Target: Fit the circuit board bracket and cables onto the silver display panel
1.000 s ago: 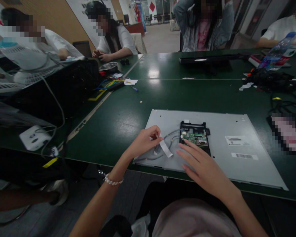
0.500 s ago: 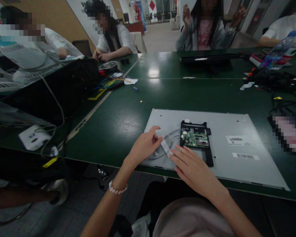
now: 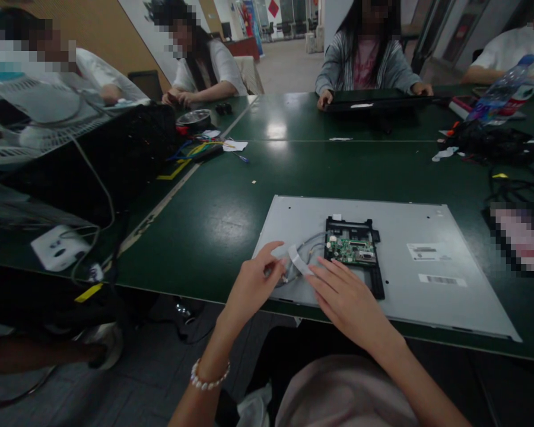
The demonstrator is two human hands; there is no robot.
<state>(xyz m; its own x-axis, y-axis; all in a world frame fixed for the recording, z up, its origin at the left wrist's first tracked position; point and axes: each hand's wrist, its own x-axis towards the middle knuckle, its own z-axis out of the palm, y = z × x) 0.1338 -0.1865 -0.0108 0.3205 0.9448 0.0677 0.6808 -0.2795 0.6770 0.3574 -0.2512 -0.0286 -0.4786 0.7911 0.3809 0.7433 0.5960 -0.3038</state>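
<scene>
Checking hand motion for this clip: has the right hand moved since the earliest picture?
Yes: the right hand has shifted left against the black frame, whose lower part it mostly covered earlier; it now reaches the white strip.

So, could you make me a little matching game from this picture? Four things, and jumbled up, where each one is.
Things:
1. Circuit board
2. White bead bracelet
3. White tape strip
4. Metal panel

Places:
A. Between the left hand and the right hand
B. Flat on the green table
C. Set within the black frame
D. Around the left arm

Right pairs: 1-C, 2-D, 3-A, 4-B.
</scene>
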